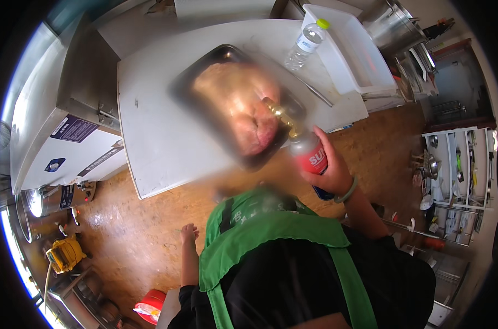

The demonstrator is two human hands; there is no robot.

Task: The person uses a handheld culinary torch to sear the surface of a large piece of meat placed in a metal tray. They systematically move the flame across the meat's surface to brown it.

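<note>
My right hand [333, 170] is closed around the red and silver canister of a gas torch [310, 154]. Its brass nozzle points up and left over a large piece of pale, pinkish raw meat [236, 103]. No flame can be made out. The meat lies in a dark, shiny tray [226, 51] on a white table [150, 135]; a blur covers part of the tray. Low at my left side hangs my left hand [189, 233], away from the table, its fingers loosely curled and nothing clearly seen in it.
Beyond the tray stand a clear plastic bottle [304, 45] with a green cap and a white plastic bin [347, 53]. A metal rod [315, 91] lies beside the tray. Steel equipment [68, 115] borders the table's left; a red tub [150, 306] is at lower left.
</note>
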